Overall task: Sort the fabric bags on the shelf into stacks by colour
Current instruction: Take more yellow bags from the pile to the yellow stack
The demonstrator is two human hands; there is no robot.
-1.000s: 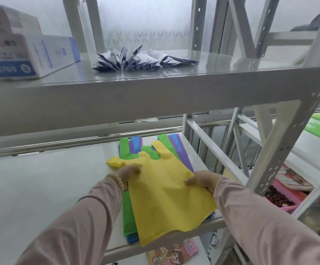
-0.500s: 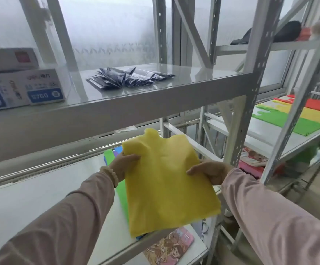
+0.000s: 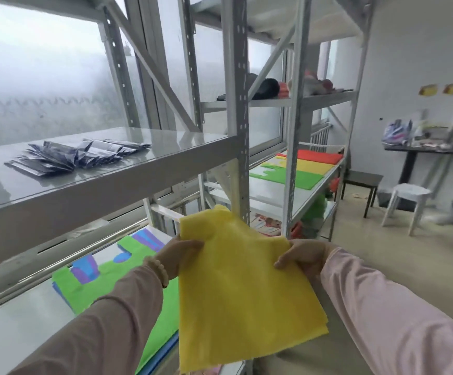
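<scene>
Grey steel racking along a frosted window, pale floor beyond. Pinches one yellow bag (image 3: 247, 288) by its upper edges, left hand (image 3: 180, 255) clamped on one side, right hand (image 3: 303, 257) clamped on the other, thumbs on top. Holds it in the air off the front of the lower shelf (image 3: 9, 334), above the mixed pile (image 3: 106, 277), well apart from the sorted stacks on the far shelf (image 3: 263, 204). Could snag limp cloth on the upright post (image 3: 240, 131) between the bays, or land on the wrong colour, given stacks set edge to edge. By count: one bag in hand, perhaps doubled at the lower edge, cannot tell; three sorted stacks, red (image 3: 317, 156), yellow (image 3: 312, 167), green (image 3: 298, 177); three colours showing in the pile, green, blue, purple.
</scene>
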